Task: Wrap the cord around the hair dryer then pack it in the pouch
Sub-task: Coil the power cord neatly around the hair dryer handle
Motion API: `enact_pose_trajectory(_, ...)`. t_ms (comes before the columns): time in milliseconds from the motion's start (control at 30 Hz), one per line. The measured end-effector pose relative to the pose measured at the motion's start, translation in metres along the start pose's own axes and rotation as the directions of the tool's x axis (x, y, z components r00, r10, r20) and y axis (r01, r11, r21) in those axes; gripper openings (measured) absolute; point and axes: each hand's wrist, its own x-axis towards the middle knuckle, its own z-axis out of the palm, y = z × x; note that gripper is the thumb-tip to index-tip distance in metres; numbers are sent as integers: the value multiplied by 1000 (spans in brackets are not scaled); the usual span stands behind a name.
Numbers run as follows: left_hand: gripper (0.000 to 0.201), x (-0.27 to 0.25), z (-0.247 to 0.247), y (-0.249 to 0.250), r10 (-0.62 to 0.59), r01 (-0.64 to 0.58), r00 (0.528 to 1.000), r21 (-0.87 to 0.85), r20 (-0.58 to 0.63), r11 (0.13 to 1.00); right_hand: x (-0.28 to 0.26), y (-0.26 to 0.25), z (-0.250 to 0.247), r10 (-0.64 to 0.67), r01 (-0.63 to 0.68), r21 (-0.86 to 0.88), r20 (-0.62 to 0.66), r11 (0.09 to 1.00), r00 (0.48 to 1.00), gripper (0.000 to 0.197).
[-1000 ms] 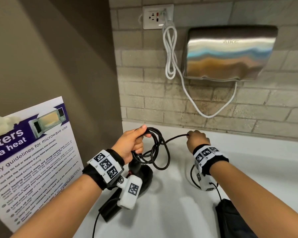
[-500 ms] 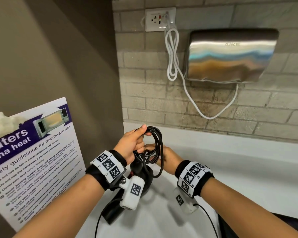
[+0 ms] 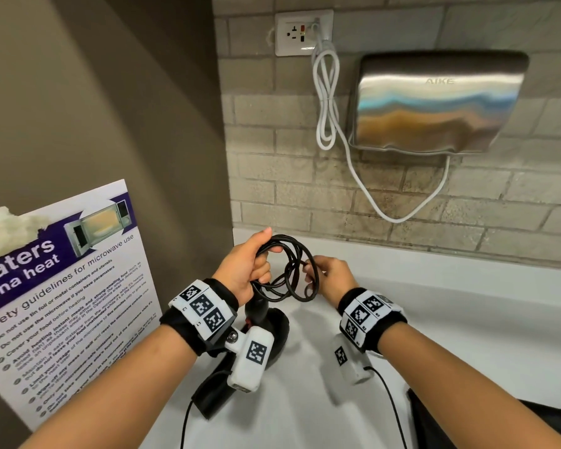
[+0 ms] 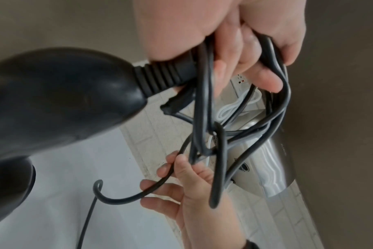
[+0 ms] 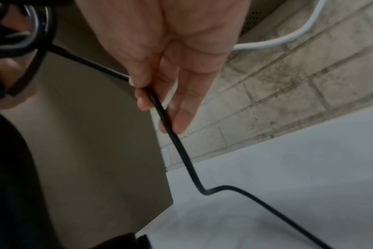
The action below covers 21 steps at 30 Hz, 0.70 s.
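The black hair dryer (image 3: 266, 322) hangs handle-up over the white counter, partly hidden behind my left wrist. My left hand (image 3: 250, 264) grips several loops of its black cord (image 3: 292, 273) together with the ribbed strain relief (image 4: 164, 77) at the handle's end. Just right of the coil, my right hand (image 3: 331, 273) pinches the loose strand of cord (image 5: 160, 109) between thumb and fingers. That strand trails down onto the counter. The black pouch (image 3: 499, 422) lies at the lower right, mostly out of frame.
A white counter (image 3: 467, 319) runs along a brick wall. A steel hand dryer (image 3: 438, 102) hangs above with its white cable (image 3: 327, 98) plugged into a socket (image 3: 302, 32). A microwave safety poster (image 3: 62, 296) leans at the left against a brown wall.
My right hand brought the loose strand left to the coil, then drew back a little to the right. The coil in my left hand gained a loop. The head view tilted up slightly.
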Motion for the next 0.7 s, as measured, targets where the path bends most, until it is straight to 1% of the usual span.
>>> enact_pose_trajectory(33, 36, 0, 0, 0, -5, 5, 1000, -4, 6, 1000, 4, 1, -3, -13, 11, -101, -25, 995, 1000, 26)
enact_pose_trajectory(100, 35, -1, 1, 0, -15, 16, 1000, -22, 22, 1000, 11, 1, -6, -34, 16, -214, -81, 977, 996, 22)
enact_pose_trajectory(233, 38, -3, 3, -1, -47, 50, 997, -42, 63, 998, 22, -9, -15, -38, -35, -311, -224, 950, 974, 20)
enact_pose_trajectory(300, 41, -4, 5, -2, -63, 66, 994, -31, 87, 997, 30, -14, -23, -37, -53, -313, -275, 948, 961, 21)
enact_pose_trajectory(367, 45, -4, 7, -3, -83, 86, 991, -22, 109, 996, 37, -21, -29, -9, -76, -255, -314, 964, 949, 22)
enact_pose_trajectory(467, 55, -4, 7, -5, -100, 104, 984, -20, 148, 994, 48, -26, -44, 75, -129, -118, -379, 985, 922, 22)
enact_pose_trajectory(500, 55, -5, 6, -5, -107, 111, 981, -16, 160, 994, 51, -24, -49, 109, -161, -100, -394, 982, 913, 21)
enact_pose_trajectory(533, 51, -6, 5, -6, -114, 118, 979, -12, 172, 993, 54, -22, -55, 144, -202, -101, -412, 974, 900, 21)
enact_pose_trajectory(600, 39, -8, 4, -6, -118, 121, 974, -3, 193, 993, 56, -12, -67, 223, -325, -188, -420, 927, 880, 21)
enact_pose_trajectory(633, 40, -8, 3, -7, -114, 116, 973, 5, 199, 993, 54, -8, -72, 282, -408, -268, -405, 873, 870, 24)
enact_pose_trajectory(667, 42, -8, 1, -7, -109, 109, 974, 13, 199, 994, 50, -3, -76, 326, -474, -378, -391, 796, 861, 26)
enact_pose_trajectory(700, 43, -8, 0, -6, -105, 102, 975, 23, 196, 994, 47, 2, -78, 361, -508, -483, -368, 714, 857, 27)
